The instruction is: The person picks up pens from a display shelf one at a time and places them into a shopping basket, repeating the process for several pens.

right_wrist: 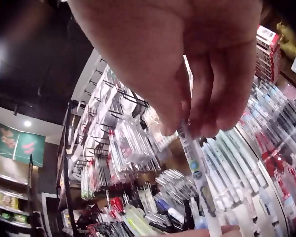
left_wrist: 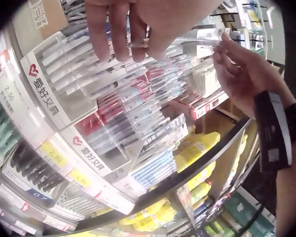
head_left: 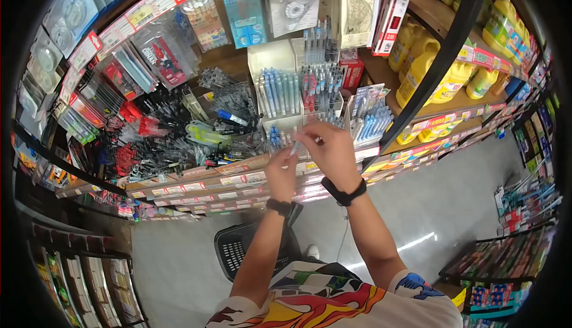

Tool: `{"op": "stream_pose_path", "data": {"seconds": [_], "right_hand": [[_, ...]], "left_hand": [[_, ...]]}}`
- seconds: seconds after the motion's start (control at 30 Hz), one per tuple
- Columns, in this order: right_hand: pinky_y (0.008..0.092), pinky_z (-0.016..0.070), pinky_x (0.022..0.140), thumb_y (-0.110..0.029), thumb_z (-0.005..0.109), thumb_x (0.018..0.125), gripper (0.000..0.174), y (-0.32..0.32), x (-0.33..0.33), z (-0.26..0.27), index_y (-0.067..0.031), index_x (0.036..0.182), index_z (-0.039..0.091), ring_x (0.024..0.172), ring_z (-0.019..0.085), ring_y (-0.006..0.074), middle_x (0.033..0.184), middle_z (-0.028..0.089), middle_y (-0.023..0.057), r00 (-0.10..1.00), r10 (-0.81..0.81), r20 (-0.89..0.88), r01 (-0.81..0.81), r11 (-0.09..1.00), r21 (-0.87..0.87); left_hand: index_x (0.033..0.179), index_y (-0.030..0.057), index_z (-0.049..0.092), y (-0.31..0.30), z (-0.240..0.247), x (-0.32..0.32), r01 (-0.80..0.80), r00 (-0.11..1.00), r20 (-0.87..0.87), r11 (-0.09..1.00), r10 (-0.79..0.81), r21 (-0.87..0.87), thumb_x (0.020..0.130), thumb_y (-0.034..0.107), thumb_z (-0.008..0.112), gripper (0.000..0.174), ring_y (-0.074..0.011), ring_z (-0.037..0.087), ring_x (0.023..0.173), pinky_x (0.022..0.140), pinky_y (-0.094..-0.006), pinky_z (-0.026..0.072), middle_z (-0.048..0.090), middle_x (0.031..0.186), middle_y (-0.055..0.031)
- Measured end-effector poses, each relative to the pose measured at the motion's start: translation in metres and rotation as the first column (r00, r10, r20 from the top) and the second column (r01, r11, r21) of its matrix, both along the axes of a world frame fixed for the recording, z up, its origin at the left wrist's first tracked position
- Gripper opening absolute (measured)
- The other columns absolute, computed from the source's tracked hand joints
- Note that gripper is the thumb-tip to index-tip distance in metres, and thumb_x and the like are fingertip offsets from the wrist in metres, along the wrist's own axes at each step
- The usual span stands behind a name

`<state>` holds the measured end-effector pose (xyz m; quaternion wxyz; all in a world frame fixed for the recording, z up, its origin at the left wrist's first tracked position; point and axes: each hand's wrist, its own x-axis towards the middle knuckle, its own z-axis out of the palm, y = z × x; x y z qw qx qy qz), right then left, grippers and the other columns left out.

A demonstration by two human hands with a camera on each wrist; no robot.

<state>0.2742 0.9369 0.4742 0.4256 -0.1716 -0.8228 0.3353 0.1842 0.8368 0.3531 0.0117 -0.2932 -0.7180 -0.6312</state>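
A slim, pale pen with printed markings spans the gap between both hands in the right wrist view. My right hand pinches one end between thumb and fingers. At the opposite end, my left hand holds the pen with its fingertips, seen at the bottom edge of the right wrist view. Both hands are just in front of the pen display boxes. Blue and white pens stand in a white box behind them, with red and grey pens beside it.
Loose pens and markers pile up on the shelf to the left. Packaged stationery hangs above. A dark upright post separates the pens from yellow bottles on the right. A black basket is below, near a shoe.
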Motion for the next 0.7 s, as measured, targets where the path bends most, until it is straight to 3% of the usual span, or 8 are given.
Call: {"op": "stream_pose_path", "data": {"seconds": [0.07,0.1,0.3,0.43,0.57,0.6,0.63,0.7], "right_hand": [[0.0297,0.0553,0.062,-0.013,0.084,0.080,0.018,-0.007,0.011,0.008,-0.0002,0.089,0.074,0.069,0.071,0.0200,0.082,0.073,0.0128,0.998,0.065,-0.021,-0.066,0.996,-0.054],[0.0291,0.0552,0.063,-0.011,0.084,0.080,0.018,-0.014,0.017,0.011,0.0004,0.089,0.074,0.069,0.071,0.0182,0.084,0.074,0.0125,0.994,0.106,0.026,-0.103,0.988,-0.116],[0.0267,0.0560,0.071,-0.013,0.082,0.084,0.019,-0.067,-0.004,-0.109,0.0016,0.094,0.075,0.076,0.070,0.0111,0.087,0.076,0.0092,0.879,0.447,0.168,-0.262,0.745,-0.614],[0.0271,0.0565,0.071,-0.014,0.079,0.088,0.025,-0.133,-0.021,-0.302,0.0037,0.103,0.072,0.080,0.069,0.0120,0.088,0.074,0.0084,0.749,0.594,0.293,-0.060,0.501,-0.863],[0.0283,0.0590,0.068,-0.013,0.076,0.089,0.029,-0.225,-0.010,-0.514,0.0051,0.111,0.069,0.078,0.070,0.0141,0.093,0.073,0.0106,0.769,0.586,0.256,0.166,0.203,-0.965],[0.0284,0.0595,0.068,-0.013,0.076,0.089,0.030,-0.248,-0.005,-0.554,0.0053,0.112,0.069,0.078,0.070,0.0144,0.094,0.073,0.0111,0.751,0.602,0.270,0.233,0.141,-0.962],[0.0286,0.0594,0.067,-0.012,0.075,0.089,0.029,-0.267,-0.008,-0.588,0.0052,0.111,0.069,0.077,0.070,0.0147,0.093,0.074,0.0117,0.746,0.598,0.293,0.248,0.159,-0.955],[0.0289,0.0594,0.066,-0.010,0.074,0.088,0.026,-0.305,-0.018,-0.650,0.0050,0.109,0.070,0.076,0.072,0.0152,0.092,0.074,0.0129,0.737,0.583,0.342,0.279,0.199,-0.939]], "left_hand": [[0.102,-0.0047,0.073,-0.021,0.006,0.007,0.027,0.992,-0.123,0.997,-0.036,-0.073,0.089,0.007,0.074,0.017,-0.0208,0.071,0.080,0.070,-0.0315,0.0530,0.073,0.094,-0.0169],[0.106,-0.0002,0.074,-0.037,0.006,0.012,0.081,0.991,-0.097,0.987,-0.095,-0.138,0.088,0.013,0.076,0.022,-0.0312,0.073,0.084,0.070,-0.0371,0.0544,0.074,0.097,-0.0181],[0.105,0.0006,0.072,-0.163,-0.092,0.041,0.300,0.840,0.520,0.930,-0.151,-0.215,0.089,0.019,0.077,0.025,-0.0156,0.072,0.077,0.071,-0.0290,0.0554,0.076,0.087,-0.0110],[0.102,0.0025,0.068,-0.247,-0.218,0.058,0.203,0.753,0.648,0.894,0.118,-0.399,0.089,0.015,0.076,0.020,-0.0139,0.072,0.078,0.072,-0.0292,0.0565,0.076,0.085,-0.0094],[0.100,-0.0006,0.068,-0.316,-0.381,0.069,0.150,0.478,0.850,0.933,0.220,-0.326,0.089,0.019,0.077,0.024,-0.0151,0.073,0.077,0.068,-0.0280,0.0557,0.074,0.082,-0.0098],[0.099,-0.0007,0.069,-0.332,-0.418,0.066,0.228,0.552,0.802,0.884,0.228,-0.408,0.089,0.020,0.077,0.024,-0.0155,0.073,0.075,0.066,-0.0292,0.0545,0.075,0.082,-0.0108],[0.096,-0.0003,0.070,-0.341,-0.439,0.060,0.244,0.684,0.702,0.845,0.198,-0.475,0.088,0.020,0.077,0.023,-0.0170,0.072,0.071,0.064,-0.0302,0.0534,0.074,0.080,-0.0113],[0.091,0.0011,0.072,-0.373,-0.520,0.057,0.306,0.579,0.782,0.827,0.231,-0.471,0.088,0.019,0.076,0.019,-0.0196,0.071,0.067,0.062,-0.0327,0.0522,0.073,0.076,-0.0106]]}}
